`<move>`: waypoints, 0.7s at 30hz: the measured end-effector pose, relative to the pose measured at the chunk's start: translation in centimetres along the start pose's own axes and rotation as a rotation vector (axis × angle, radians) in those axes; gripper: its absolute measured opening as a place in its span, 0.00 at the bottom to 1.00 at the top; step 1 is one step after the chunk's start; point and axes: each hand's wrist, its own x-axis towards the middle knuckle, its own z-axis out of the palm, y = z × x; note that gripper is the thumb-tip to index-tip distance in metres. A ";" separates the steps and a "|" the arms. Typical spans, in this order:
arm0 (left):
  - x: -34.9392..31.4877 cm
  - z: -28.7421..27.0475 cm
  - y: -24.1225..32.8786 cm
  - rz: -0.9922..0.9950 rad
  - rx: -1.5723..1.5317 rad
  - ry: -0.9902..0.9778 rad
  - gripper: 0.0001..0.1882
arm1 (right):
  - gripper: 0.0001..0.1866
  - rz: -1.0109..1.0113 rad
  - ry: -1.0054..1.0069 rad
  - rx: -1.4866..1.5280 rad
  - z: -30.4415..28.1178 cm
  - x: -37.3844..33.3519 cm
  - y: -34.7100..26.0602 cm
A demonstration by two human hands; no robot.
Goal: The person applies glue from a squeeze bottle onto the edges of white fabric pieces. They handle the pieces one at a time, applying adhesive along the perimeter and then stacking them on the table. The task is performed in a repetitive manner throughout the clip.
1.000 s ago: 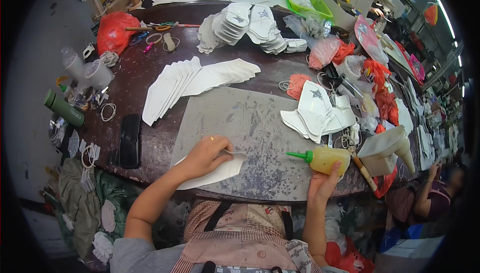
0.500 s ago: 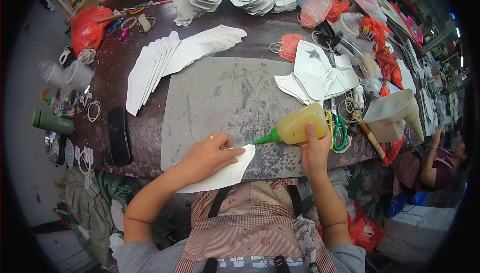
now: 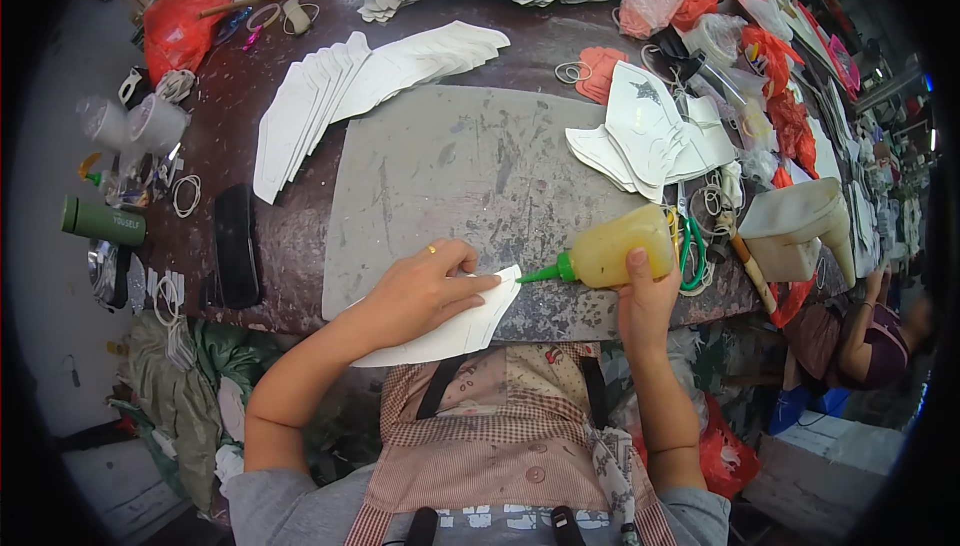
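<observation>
Lying in the lower middle of the frame, a white cut piece [image 3: 450, 334] is pressed from above by the left hand [image 3: 430, 291], whose fingers are laid close together across it; whether it is also pinched from beneath cannot be told. A squeeze bottle [image 3: 622, 251] with yellowish contents is clasped by the right hand [image 3: 645, 301], right of centre, and is tilted so that its green nozzle [image 3: 542, 273] is pointed leftward at the piece's right-hand tip; whether that tip is touched or only neared cannot be made out. Part of the piece is set over a grey board [image 3: 430, 171], by which the centre of the dark bench [image 3: 285, 266] is covered. Toward the upper left, white pieces [image 3: 345, 96] are spread in an overlapping fan. Right of centre, above the bottle, a pile marked with a star [image 3: 645, 131] is seen, and green-handled scissors [image 3: 692, 246] are placed just beside the bottle. At the left, a black case [image 3: 235, 246] and a green flask [image 3: 103, 221] are seen
</observation>
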 end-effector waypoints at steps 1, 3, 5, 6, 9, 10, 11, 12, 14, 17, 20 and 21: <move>-0.1 0.1 0.0 0.002 -0.010 0.017 0.18 | 0.29 0.002 -0.001 -0.038 -0.3 -0.6 0.1; 0.0 0.1 0.1 0.000 -0.013 0.033 0.18 | 0.29 -0.029 -0.004 -0.097 -0.6 -2.9 0.4; -0.2 0.3 0.2 -0.002 -0.022 0.072 0.18 | 0.29 -0.045 -0.013 -0.091 -0.5 -4.6 0.7; -0.4 0.4 0.2 0.001 -0.033 0.100 0.18 | 0.29 -0.045 -0.014 -0.057 -0.3 -5.1 0.7; 0.1 0.1 0.7 -0.001 -0.009 0.209 0.17 | 0.29 -0.023 0.037 0.127 -0.2 -4.2 -0.2; 0.4 -0.1 0.8 -0.002 0.008 0.249 0.17 | 0.29 -0.013 0.066 0.201 -0.2 -3.6 -0.5; 0.4 0.2 0.3 0.000 0.011 0.227 0.17 | 0.28 0.001 0.071 0.208 -0.2 -3.3 -0.4; 0.6 0.6 -0.5 0.004 0.020 0.213 0.16 | 0.28 0.009 0.070 0.216 -0.3 -2.7 -0.1; 0.7 0.9 -0.9 0.023 0.045 0.214 0.16 | 0.25 -0.011 0.038 0.214 0.0 -2.1 0.1; 0.5 1.2 -0.8 0.038 0.064 0.238 0.15 | 0.24 0.012 0.017 0.178 0.8 -2.1 0.0; 0.5 1.1 -0.7 0.026 0.045 0.235 0.15 | 0.26 0.012 0.050 0.177 1.2 -2.1 0.0; 0.5 1.1 -0.7 0.024 0.042 0.232 0.15 | 0.28 -0.004 0.037 0.124 1.1 -2.3 0.2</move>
